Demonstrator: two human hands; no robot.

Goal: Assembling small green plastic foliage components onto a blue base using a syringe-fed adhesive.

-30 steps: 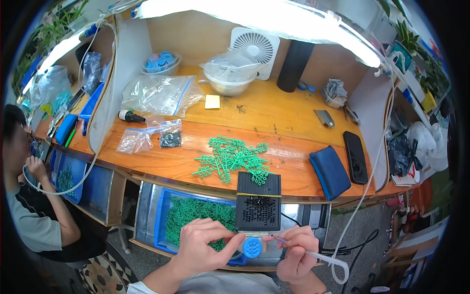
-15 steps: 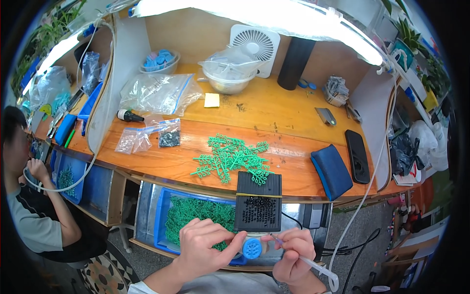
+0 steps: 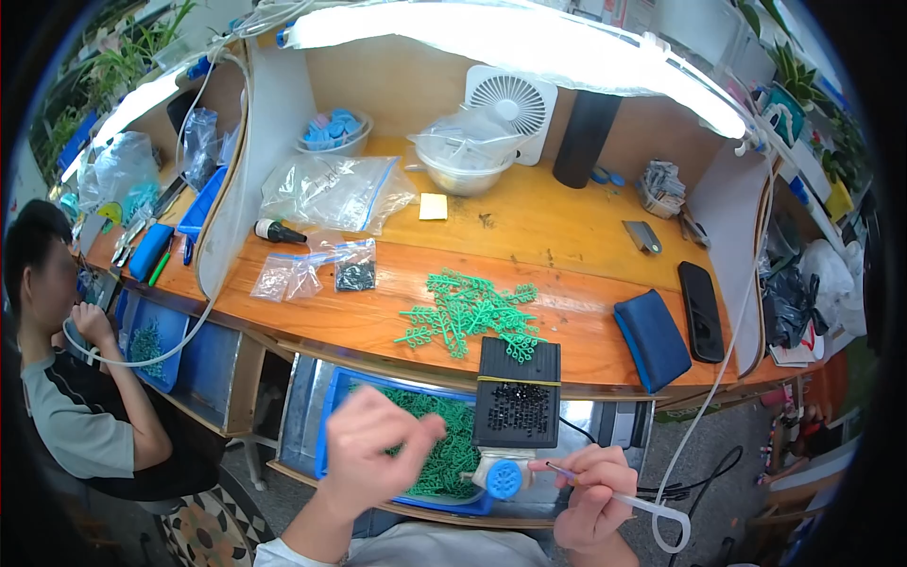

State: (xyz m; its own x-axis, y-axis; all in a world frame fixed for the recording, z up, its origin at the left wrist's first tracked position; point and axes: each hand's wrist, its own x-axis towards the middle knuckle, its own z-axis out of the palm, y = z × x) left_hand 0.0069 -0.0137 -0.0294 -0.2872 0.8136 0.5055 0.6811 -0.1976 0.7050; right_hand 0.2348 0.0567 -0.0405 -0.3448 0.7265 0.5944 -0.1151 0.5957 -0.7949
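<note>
My right hand point(image 3: 593, 493) is closed round a thin pen-like tool point(image 3: 559, 470), from whose back end a whitish flexible tube point(image 3: 652, 506) loops away. Its tip points toward a round blue piece with small holes point(image 3: 504, 480), mounted on a pale metal holder. My left hand point(image 3: 373, 444) is smeared by motion above a blue tray point(image 3: 333, 416) filled with green branched pieces point(image 3: 444, 444); whether it holds anything cannot be seen. Beyond both hands, a black ribbed block point(image 3: 519, 354) with a yellow band carries rows of tiny black stones point(image 3: 515, 412).
More green branched pieces point(image 3: 470, 312) lie on the wooden bench point(image 3: 331, 317). Behind them are small zip bags point(image 3: 354, 275), a dark bottle point(image 3: 280, 231) and a bowl point(image 3: 463, 175). A blue pouch point(image 3: 652, 340) and phone point(image 3: 699, 312) lie right. A co-worker point(image 3: 85, 397) sits left.
My left hand has left the round blue piece, moving up and left over the tray. My right hand still holds the tool near the blue piece. The whole view has shifted slightly.
</note>
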